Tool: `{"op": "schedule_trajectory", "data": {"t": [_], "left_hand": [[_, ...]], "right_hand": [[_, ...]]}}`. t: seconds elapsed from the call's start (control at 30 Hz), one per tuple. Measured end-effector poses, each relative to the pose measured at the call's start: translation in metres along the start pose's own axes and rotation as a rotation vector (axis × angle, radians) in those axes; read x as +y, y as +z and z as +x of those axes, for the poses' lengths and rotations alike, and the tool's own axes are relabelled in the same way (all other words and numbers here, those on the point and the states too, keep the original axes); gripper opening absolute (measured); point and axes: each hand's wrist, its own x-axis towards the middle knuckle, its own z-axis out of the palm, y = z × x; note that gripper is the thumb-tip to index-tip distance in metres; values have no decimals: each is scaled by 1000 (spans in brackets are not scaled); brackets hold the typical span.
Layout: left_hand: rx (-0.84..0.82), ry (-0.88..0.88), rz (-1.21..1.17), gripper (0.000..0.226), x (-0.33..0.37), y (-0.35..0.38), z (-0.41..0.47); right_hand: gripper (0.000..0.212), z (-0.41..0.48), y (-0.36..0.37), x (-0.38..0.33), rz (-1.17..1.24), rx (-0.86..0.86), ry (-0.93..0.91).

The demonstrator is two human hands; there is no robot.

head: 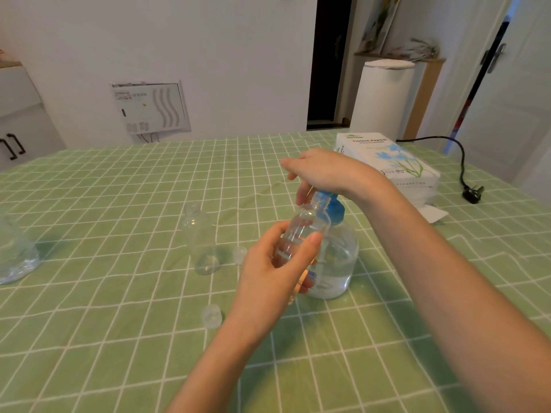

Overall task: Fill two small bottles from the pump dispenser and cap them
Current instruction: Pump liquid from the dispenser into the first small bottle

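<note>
My left hand [274, 263] grips a small clear bottle [304, 228] and holds it tilted with its open mouth up against the blue pump head [329, 207] of the round clear dispenser [340, 263]. My right hand [325, 171] rests on top of the pump head, palm down, fingers drooping over it. A second small clear bottle [201, 239] stands uncapped on the green checked tablecloth [119, 204] to the left. Two clear caps lie loose: one [240, 254] beside that bottle, one [212, 315] nearer me.
A white tissue paper pack [387, 162] lies at the back right with a loose tissue beside it. A black power cord and plug [472, 193] lie at the right edge. A clear glass object [15, 254] sits at the far left edge.
</note>
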Motion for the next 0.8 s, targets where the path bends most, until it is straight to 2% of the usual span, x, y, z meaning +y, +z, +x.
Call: {"op": "schedule_trajectory", "data": {"t": [0.3,0.57,0.8], "left_hand": [[3,-16,16,21,-6,-1,-2],[-2,-9,-9,35,-3,0,0],[-2,-12,-1,27,-2,0,0]], "right_hand": [[48,1,11,10,10,-24,19],[53,-1,-1,2,-47,6,-14],[52,0,2,1,-25,11,-23]]}}
